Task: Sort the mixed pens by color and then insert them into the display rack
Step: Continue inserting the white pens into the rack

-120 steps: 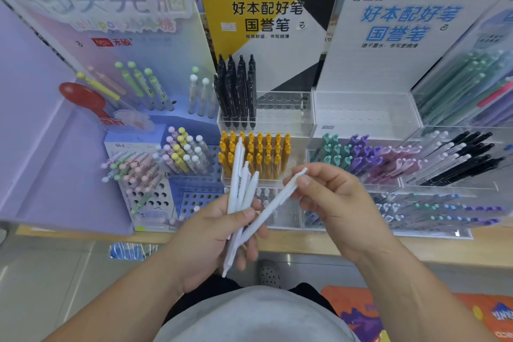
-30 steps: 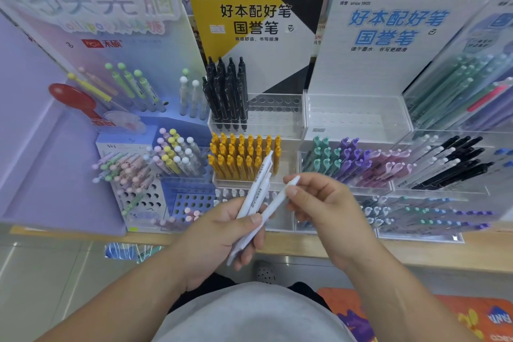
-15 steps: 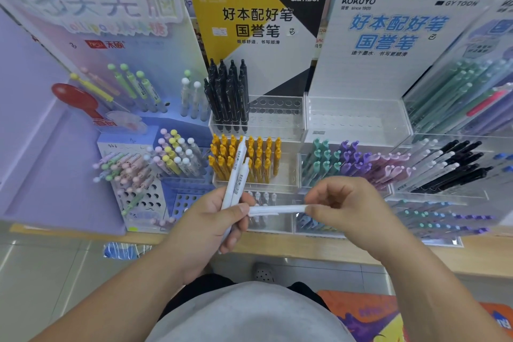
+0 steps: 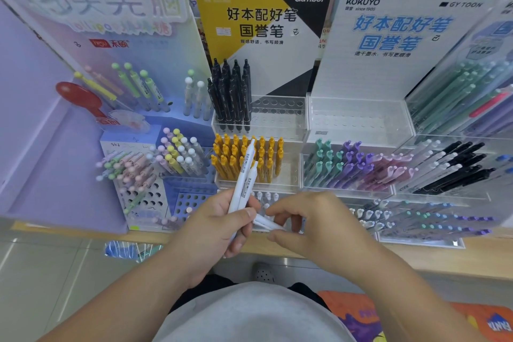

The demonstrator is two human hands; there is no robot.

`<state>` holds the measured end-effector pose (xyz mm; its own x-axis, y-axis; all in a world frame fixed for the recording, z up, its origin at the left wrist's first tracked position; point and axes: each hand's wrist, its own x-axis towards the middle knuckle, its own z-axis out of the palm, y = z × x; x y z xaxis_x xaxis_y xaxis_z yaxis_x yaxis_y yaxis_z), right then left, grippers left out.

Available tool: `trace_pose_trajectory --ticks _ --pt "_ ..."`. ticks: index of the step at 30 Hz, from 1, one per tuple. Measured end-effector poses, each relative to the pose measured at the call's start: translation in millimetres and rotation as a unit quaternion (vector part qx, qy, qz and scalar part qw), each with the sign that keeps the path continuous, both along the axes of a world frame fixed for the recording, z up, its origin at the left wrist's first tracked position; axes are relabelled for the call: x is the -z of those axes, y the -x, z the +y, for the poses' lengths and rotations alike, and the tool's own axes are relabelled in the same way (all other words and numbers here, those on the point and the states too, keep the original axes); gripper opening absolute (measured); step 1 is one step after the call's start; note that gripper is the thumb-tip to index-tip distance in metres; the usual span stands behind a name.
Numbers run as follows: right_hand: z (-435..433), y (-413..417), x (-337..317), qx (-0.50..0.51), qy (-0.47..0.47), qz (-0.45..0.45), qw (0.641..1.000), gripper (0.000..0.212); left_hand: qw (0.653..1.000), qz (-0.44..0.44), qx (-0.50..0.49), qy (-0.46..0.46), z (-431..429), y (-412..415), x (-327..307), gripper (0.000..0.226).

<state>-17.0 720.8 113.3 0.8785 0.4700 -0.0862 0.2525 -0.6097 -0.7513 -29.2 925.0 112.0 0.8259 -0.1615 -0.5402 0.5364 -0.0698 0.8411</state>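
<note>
Two white pens [image 4: 246,172] stood bundled and upright in the left hand [image 4: 211,230], whose fingers and thumb curled round their lower barrels above the front edge of the tabletop [image 4: 444,258]. Right hand [image 4: 316,226] pinched a third white pen [image 4: 268,224] between thumb and fingertips. This pen lay nearly level with its far end reaching the left thumb, so the hands sat close together, bridged by it. Whether the left thumb also gripped that end: could not tell. Sorting looked largely done. On the display rack [image 4: 302,130] toward the tabletop's back edge, black pens [image 4: 230,97] filled the left part of the upper clear tier. Yellow pens [image 4: 247,158] packed the tier below. Teal pens [image 4: 322,161], purple pens [image 4: 352,164] and pink pens [image 4: 388,169] sat in separate blocks further right. A low front tier [image 4: 288,191] just behind the hands showed a few white pen tops, partly hidden. Empty holes [image 4: 280,108] showed beside the black pens. Judgement: the white set was grouped in hand; insertion of all three not yet done. Likely slot was the low front tier with matching tops, unconfirmed. Pastel stand [image 4: 150,200] toward the left edge looked mixed, so more sorting may be left there.
</note>
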Motion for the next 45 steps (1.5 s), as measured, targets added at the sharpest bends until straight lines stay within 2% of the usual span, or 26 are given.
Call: trace_pose_trajectory --ticks 4,7,11,14,19,24,29,35,39,45 --pt "1.8 -3.2 6.9 0.017 0.010 -0.002 1.000 0.027 1.000 -0.003 -0.004 0.018 -1.6 1.4 1.8 0.015" --pt "-9.7 -8.7 11.7 0.072 0.006 0.014 0.997 0.030 0.999 -0.001 -0.027 0.034 3.7 -0.5 5.5 0.018" --pt "-27.4 -14.0 18.2 0.165 -0.044 0.008 0.985 0.035 0.996 0.009 -0.041 0.075 14.8 -0.6 11.3 0.020" --pt "-26.3 -12.9 25.8 0.194 -0.064 0.003 0.979 0.032 0.994 0.021 -0.053 0.094 21.3 3.1 15.2 0.025" --pt "-11.5 -9.1 46.7 0.200 -0.046 -0.027 0.978 0.021 0.993 0.034 -0.068 0.092 27.9 7.5 19.1 0.039" --pt "-0.2 -10.8 61.4 0.180 -0.022 -0.082 0.980 0.019 0.991 0.037 -0.080 0.100 33.1 6.2 22.1 0.046" --pt "5.1 -13.9 73.2 0.155 0.013 -0.109 0.982 0.026 0.991 0.002 -0.079 0.104 34.8 5.4 24.1 0.035" --pt "6.5 -16.5 72.6 0.163 0.028 -0.108 0.980 0.027 0.993 0.000 -0.069 0.100 42.1 5.6 27.5 0.041" --pt "4.6 -13.3 76.8 0.145 0.050 -0.112 0.982 0.023 0.993 -0.002 -0.065 0.097 42.8 6.2 27.1 0.031" --pt "2.9 -11.5 81.2 0.173 0.040 -0.130 0.975 0.024 0.993 -0.002 -0.065 0.094 41.7 4.2 27.5 0.031"
